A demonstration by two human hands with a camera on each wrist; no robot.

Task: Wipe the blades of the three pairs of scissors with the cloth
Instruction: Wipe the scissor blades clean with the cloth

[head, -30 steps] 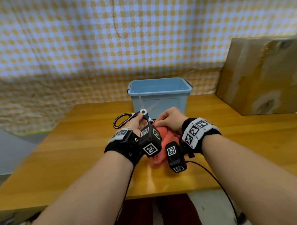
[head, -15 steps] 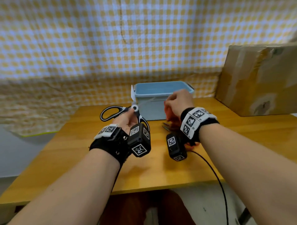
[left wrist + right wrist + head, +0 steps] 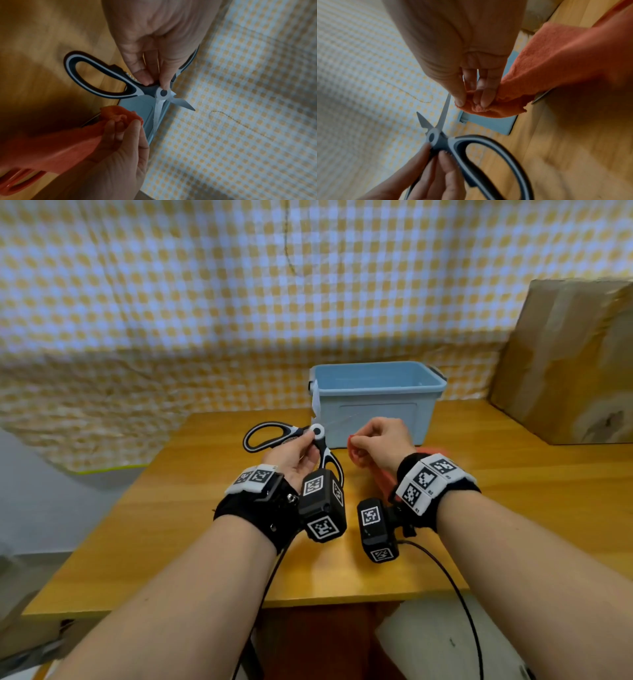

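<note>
Black-and-white scissors [image 3: 120,83] (blades splayed open) beside a bunched orange cloth [image 3: 72,143].

You face a wooden table [image 3: 205,508] across the lower middle of the frame; behind it a yellow-and-white checked cloth [image 3: 205,285] fills the top, with a cardboard box [image 3: 575,364] at right

Bare desk [image 3: 191,525] stretches across the lower left and lower right of the head view, free room on either side of the hands. At center, the blue bin [image 3: 376,405] stands just behind the open black-handled scissors [image 3: 291,436] and the orange cloth [image 3: 356,450], closing the far side. A cardboard box [image 3: 568,364] blocks the upper right, and a checkered curtain [image 3: 205,302] hangs across the rear.
</note>
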